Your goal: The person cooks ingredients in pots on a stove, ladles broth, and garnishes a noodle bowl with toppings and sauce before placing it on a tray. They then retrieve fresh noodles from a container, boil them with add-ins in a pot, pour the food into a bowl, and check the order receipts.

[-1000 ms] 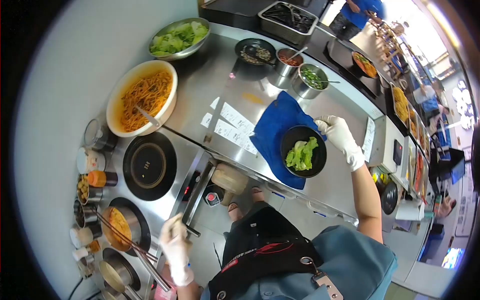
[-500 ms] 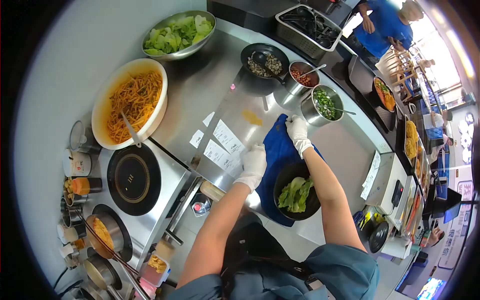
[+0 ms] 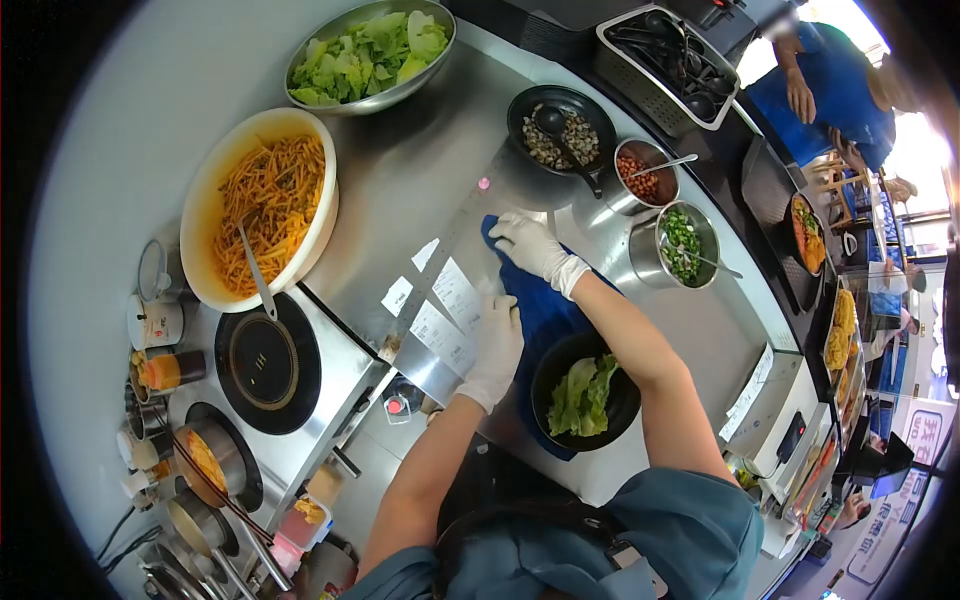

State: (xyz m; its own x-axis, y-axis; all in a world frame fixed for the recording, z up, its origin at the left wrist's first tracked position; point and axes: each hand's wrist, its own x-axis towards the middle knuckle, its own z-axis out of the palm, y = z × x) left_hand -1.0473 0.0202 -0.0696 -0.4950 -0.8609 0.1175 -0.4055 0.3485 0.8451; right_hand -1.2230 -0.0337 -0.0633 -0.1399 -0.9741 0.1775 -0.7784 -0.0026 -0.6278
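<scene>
A blue cloth is spread on the steel counter, partly under a black bowl with lettuce leaves in it. My right hand, in a white glove, presses and grips the far end of the cloth, just right of the paper slips. Lower down, my gloved left hand is closed at the cloth's left edge; its fingertips are partly hidden. Printed paper slips lie on the counter just left of it.
Shredded food fills a large white bowl at left, beside a steel bowl of lettuce. A black pan with a ladle and two steel pots stand at back right. A round black hob is at left. Another person stands beyond the counter.
My right hand has slid left and away from me with the cloth's far end, and the yellow smear there no longer shows. My left hand has shifted slightly; the view has turned a little.
</scene>
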